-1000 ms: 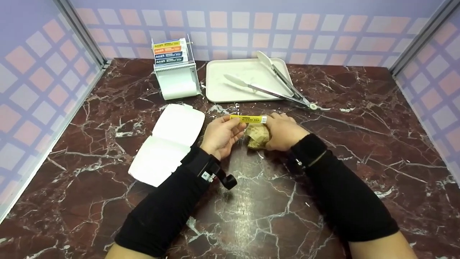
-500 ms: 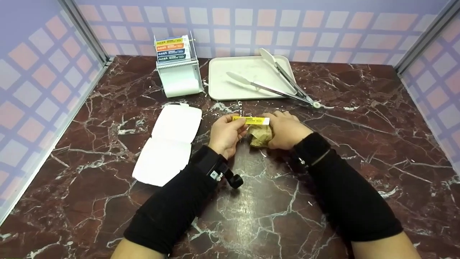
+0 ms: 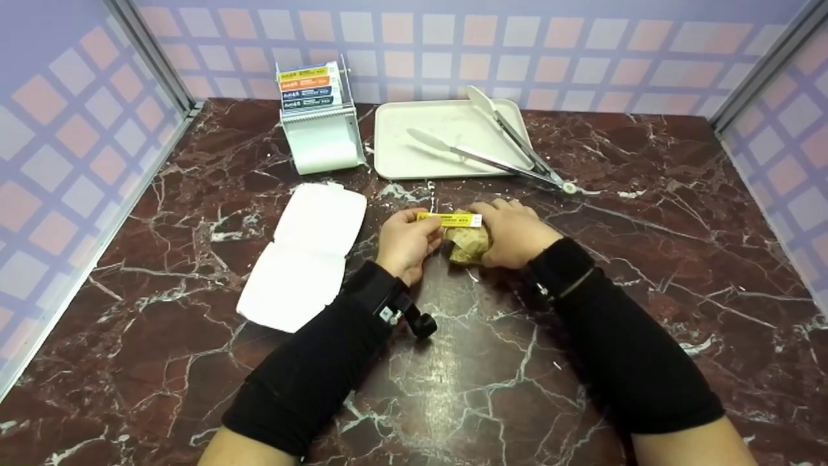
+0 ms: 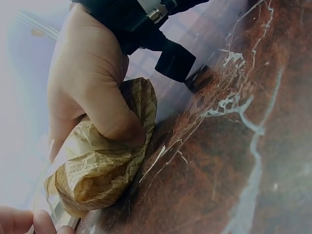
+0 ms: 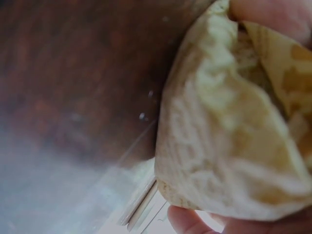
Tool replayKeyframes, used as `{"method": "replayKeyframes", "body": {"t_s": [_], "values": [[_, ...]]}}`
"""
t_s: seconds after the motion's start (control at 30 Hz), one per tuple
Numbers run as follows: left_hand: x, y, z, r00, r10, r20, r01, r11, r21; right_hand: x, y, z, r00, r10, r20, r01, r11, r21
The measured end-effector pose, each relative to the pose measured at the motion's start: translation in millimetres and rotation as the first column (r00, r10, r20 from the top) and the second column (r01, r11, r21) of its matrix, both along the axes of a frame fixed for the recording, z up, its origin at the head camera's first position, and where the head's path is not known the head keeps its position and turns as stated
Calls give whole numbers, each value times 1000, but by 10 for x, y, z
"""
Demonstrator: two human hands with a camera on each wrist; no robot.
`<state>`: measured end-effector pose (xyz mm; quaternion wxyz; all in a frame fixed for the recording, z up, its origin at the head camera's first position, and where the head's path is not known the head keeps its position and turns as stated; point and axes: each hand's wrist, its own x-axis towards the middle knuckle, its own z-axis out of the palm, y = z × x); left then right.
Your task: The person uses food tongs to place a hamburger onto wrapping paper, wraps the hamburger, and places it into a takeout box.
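A yellow label strip (image 3: 456, 221) with a white right end is pinched by my left hand (image 3: 404, 246), thumb on top. Under and behind it sits a bundle wrapped in printed brown paper (image 3: 469, 249), on the table. My right hand (image 3: 517, 234) grips the bundle from the right, and the strip's white end lies close to its fingers. In the left wrist view the crumpled paper folds of the wrapped bundle (image 4: 105, 175) show under the right thumb. The wrapped bundle (image 5: 224, 146) fills much of the right wrist view; its contents are hidden.
An open white clamshell box (image 3: 304, 259) lies left of my hands. Behind stand a label dispenser (image 3: 323, 139) with several coloured label stacks and a cream tray (image 3: 394, 155). Metal tongs (image 3: 498, 165) lie partly across the tray. Small white crumbs (image 3: 430, 188) dot the marbled table.
The head view shifts slightly, so both hands appear a little further right. The strip's right end sits slightly lower, and the grips on the strip and wrapped bundle stay the same.
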<state>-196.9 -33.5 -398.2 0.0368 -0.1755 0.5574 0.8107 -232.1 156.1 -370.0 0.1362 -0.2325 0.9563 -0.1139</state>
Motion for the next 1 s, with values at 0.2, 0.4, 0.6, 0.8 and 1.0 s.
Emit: {"method": "replayKeyframes", "body": {"t_s": [0.2,0.4,0.6,0.8,1.0], "values": [[4,14,-3,1000,-20,-8,20,999,-30,-3,1,0,1000,1,-5,-1,1000,-5],[3,46,14,999,-41,-9,40,995,-94,-2,15,7,1000,11,-9,-11,1000,-25],[-32,110,53,999,-48,-15,42,952,-302,-4,15,16,1000,16,-17,-16,1000,-10],[-44,160,46,999,-46,-3,41,925,-377,6,6,14,1000,13,-16,-13,1000,11],[-36,188,53,999,-53,-5,45,887,-460,10,5,1,1000,25,-17,-24,1000,10]]}}
